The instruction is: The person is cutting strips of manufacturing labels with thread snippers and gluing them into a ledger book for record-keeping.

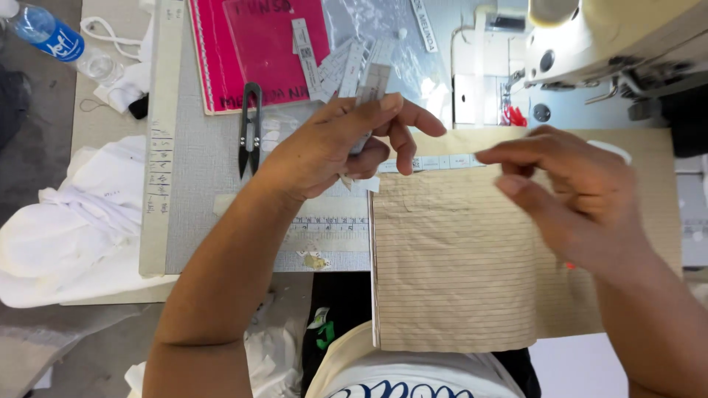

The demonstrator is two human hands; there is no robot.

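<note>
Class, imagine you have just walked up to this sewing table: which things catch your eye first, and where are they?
Both hands at centre: the left hand holds a bundle of labels, and the right hand pinches a label strip over striped beige fabric. A pink folder lies top left, black snips below it.

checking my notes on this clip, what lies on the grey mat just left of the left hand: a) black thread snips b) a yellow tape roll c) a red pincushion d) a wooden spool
a: a pair of black thread snips lies closed, tips toward the person, on the grey mat, just left of the left hand, which holds a bunch of white label strips.
</note>
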